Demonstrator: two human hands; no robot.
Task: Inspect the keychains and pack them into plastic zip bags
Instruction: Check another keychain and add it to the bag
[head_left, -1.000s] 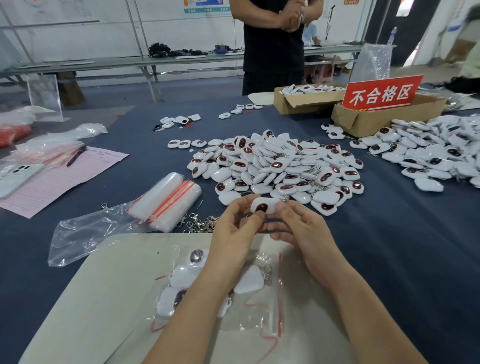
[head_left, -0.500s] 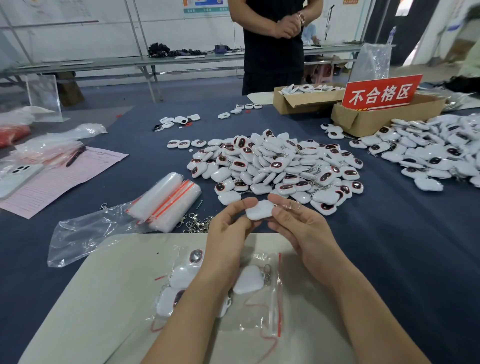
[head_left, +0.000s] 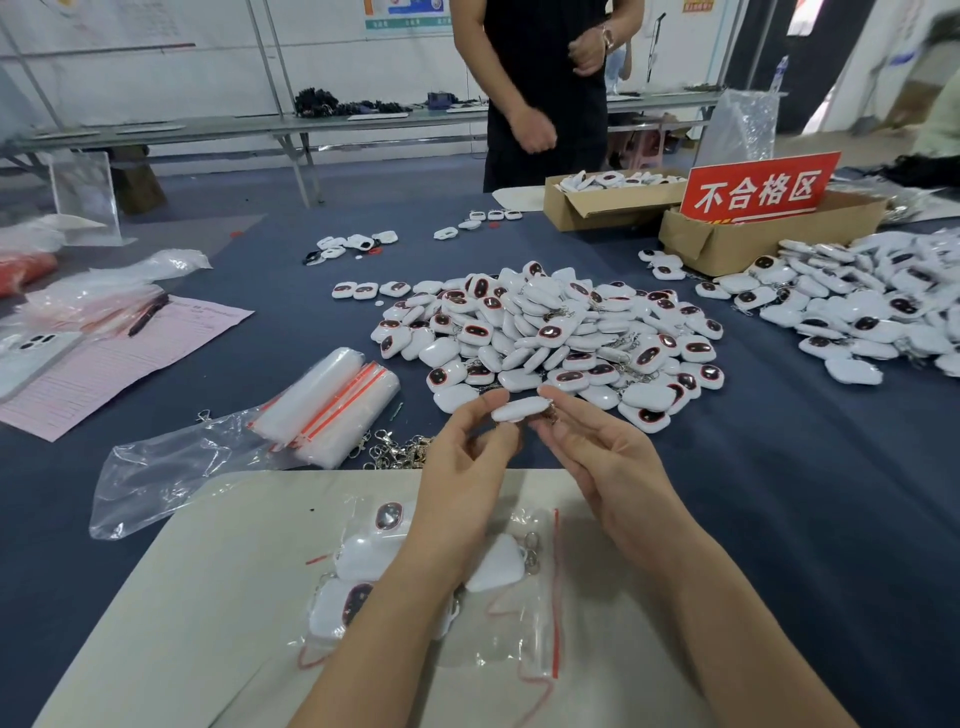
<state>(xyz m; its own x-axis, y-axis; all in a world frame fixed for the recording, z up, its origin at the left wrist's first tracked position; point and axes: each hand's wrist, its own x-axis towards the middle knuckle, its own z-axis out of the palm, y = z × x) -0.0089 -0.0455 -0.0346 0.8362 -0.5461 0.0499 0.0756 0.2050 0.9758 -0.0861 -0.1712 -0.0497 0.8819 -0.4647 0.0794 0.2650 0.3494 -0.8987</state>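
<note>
Keychain (head_left: 521, 409) under check: I see it held edge-on between both hands, above the blue table (head_left: 810, 493) and just in front of the main pile (head_left: 550, 332). Left hand (head_left: 462, 467) pinches its left end with thumb and fingertips; right hand (head_left: 602, 457) grips the right end, palm up, with the metal ring barely showing beside the fingers. Its face cannot be read from this angle. Below the wrists, a zip bag (head_left: 447, 587) with a red seal strip lies on a beige board (head_left: 171, 613), holding several white keychains. Rolls of spare bags (head_left: 332, 405) sit to the left, loose clasps (head_left: 400, 452) beside them. Second pile (head_left: 862, 306) at right, near a box (head_left: 769, 234) bearing a red sign (head_left: 758, 187).
</note>
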